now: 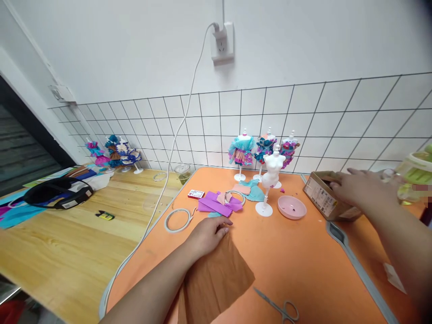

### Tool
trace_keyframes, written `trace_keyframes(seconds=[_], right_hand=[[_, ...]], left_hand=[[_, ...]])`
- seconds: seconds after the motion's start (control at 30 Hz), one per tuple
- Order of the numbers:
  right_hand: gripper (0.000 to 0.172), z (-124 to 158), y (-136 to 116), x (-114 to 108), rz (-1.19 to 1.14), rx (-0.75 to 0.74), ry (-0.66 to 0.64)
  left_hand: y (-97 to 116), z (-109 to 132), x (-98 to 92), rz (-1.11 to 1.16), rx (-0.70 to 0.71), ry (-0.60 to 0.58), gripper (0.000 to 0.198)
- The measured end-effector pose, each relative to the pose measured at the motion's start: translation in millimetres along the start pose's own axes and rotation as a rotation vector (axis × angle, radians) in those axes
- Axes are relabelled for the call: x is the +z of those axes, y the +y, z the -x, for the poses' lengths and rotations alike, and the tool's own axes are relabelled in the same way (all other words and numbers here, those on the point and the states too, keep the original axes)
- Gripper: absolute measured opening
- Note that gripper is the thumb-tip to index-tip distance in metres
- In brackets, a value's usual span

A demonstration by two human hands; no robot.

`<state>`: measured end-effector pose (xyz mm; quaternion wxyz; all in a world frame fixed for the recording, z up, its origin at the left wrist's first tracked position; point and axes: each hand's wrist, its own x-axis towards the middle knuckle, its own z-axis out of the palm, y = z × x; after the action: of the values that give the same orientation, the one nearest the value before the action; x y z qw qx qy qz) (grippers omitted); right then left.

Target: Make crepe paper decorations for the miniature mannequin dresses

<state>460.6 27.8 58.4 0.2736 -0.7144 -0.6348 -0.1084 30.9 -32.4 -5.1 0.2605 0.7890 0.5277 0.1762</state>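
My left hand (pixel 209 235) has its fingers closed on the top edge of a sheet of brown crepe paper (pixel 219 279), which lies over the orange mat. At the right, my right hand (pixel 354 186) reaches over a small cardboard box (pixel 319 198), its fingers apart and some tips hidden inside. A pair of scissors (pixel 280 309) rests near the mat's front. Beyond my left hand are purple paper strips (pixel 216 204) and a roll of tape (pixel 177 220). A bare white mannequin (pixel 272 173) stands upright beside a pink dish (pixel 292 207) holding tiny bits.
Several dressed mannequins (pixel 241 150) stand by the tiled wall. A white cable (pixel 174 135) drops from the socket across the mat's left edge. On the wooden table (pixel 135 216) lie a black headband-like object (pixel 59 191) and a small cutter (pixel 105 215). A clear container (pixel 413 177) is far right.
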Motion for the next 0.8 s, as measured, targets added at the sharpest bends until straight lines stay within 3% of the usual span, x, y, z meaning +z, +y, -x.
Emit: trace_keyframes(seconds=[0.07, 0.1, 0.17, 0.27, 0.37, 0.47, 0.6, 0.7, 0.8], right_hand=[[0.016, 24, -28, -12, 0.212, 0.022, 0.047], [0.019, 44, -45, -16, 0.209, 0.003, 0.018], [0.019, 95, -81, -14, 0.058, -0.144, -0.178], [0.015, 178, -121, 9, -0.073, -0.494, -0.429], [0.021, 227, -136, 35, -0.048, -0.669, -0.41], [0.017, 233, -131, 48, -0.036, -0.708, -0.45], [0.018, 216, -117, 55, -0.017, -0.67, -0.458], [0.014, 202, -108, 57, 0.009, -0.519, -0.421], [0.021, 187, -102, 54, -0.03, -0.333, -0.468]], left_hand=[[-1, 0, -0.1, -0.002, 0.0, 0.011, 0.029], [-2, 0, -0.1, 0.0, -0.002, 0.022, 0.029], [-3, -1, 0.4, 0.004, -0.003, 0.049, 0.03], [-5, -3, 2.1, 0.01, 0.012, 0.092, 0.033], [-4, -5, 3.2, 0.034, 0.025, 0.142, 0.035], [-1, -7, 3.6, 0.105, 0.01, 0.188, 0.037], [4, -5, 5.5, 0.251, -0.013, 0.216, 0.049], [6, -2, 9.3, 0.27, 0.058, 0.182, 0.074], [8, 0, 15.2, 0.216, 0.12, 0.129, 0.079]])
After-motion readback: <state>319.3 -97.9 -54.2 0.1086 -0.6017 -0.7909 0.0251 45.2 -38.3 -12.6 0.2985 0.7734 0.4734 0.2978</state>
